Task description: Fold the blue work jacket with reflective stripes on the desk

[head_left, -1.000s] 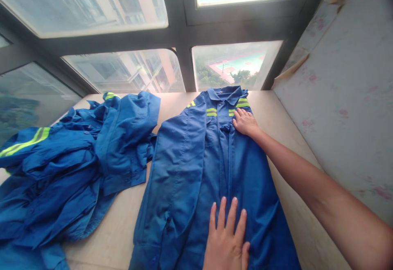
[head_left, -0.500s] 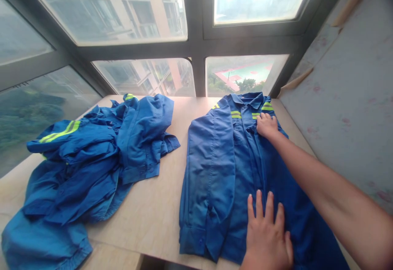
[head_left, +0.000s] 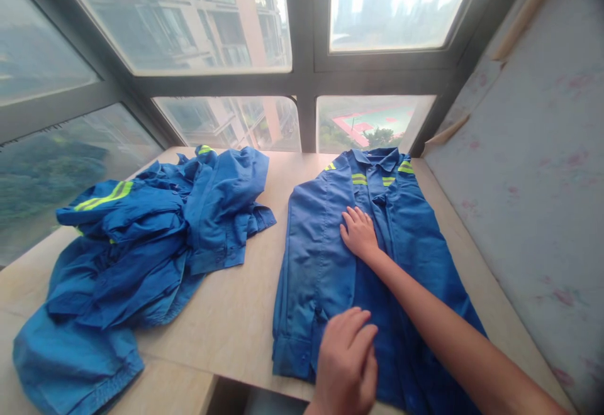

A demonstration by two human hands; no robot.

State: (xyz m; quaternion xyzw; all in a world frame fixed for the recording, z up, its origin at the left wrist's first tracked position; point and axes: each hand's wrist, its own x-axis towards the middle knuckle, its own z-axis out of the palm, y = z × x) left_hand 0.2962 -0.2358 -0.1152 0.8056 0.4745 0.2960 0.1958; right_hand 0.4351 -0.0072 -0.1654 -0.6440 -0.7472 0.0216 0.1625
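A blue long-sleeved work jacket (head_left: 415,264) with yellow-green and grey reflective strips lies front up, its collar toward the window. One sleeve (head_left: 311,245) is laid lengthwise along its left side. My right hand (head_left: 361,232) rests flat on the chest beside that sleeve, fingers extended. Nearer me, my left hand (head_left: 346,358) is over the sleeve's cuff end, fingers loosely bent, with no cloth visible in them. Whether it touches the jacket I cannot tell.
A crumpled heap of blue work clothing (head_left: 141,245) with reflective strips lies on the left of the pale tabletop (head_left: 226,320). Grey-framed windows (head_left: 304,82) rise behind the table. A flower-patterned wall (head_left: 533,201) borders the right side. A dark gap (head_left: 245,399) shows below the front edge.
My right hand has moved left and nearer, from the upper chest to beside the sleeve. My left hand has shifted left, its spread fingers now bent. The camera view has shifted slightly.
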